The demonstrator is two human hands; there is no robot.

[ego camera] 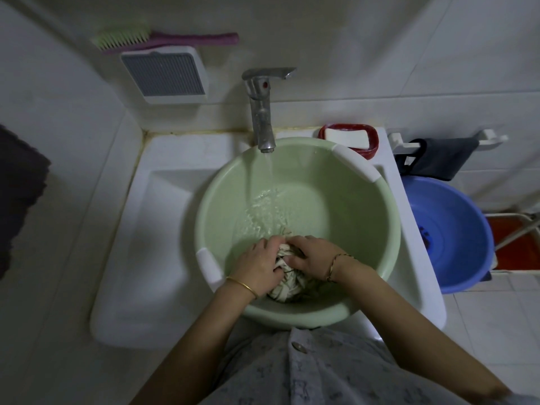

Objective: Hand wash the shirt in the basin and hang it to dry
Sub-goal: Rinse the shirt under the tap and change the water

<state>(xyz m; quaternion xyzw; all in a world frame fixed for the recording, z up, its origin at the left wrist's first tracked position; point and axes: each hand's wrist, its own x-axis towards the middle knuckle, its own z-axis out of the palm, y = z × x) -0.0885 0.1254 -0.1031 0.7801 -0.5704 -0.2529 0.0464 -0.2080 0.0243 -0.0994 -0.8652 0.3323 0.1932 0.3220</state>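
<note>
A big white sink (152,258) sits in front of me, up against the white wall. A round green basin (350,200) rests in the sink and fills most of it. To the right of the sink, down on the floor, is a blue tub (461,235). Both my hands are down in the green basin, at the side nearest to me. My left hand (257,266) and my right hand (314,254) sit side by side, with fingers curled tight around the shirt (287,283). The shirt is wet, pale with thin stripes, and all bunched up in a ball under my hands at the bottom of the basin. A silver tap (261,112) stands at the back of the sink, and water (268,171) runs down from it into the basin, just past my fingers. A dark cloth (444,157) hangs on a white rack above the blue tub. A brush (163,39) with a pink handle and green hairs lies on top of a white box (165,74) on the wall. A white bar of soap (347,137) lies in a red dish (371,147) beside the tap. A gold ring (242,286) goes around my left wrist.
</note>
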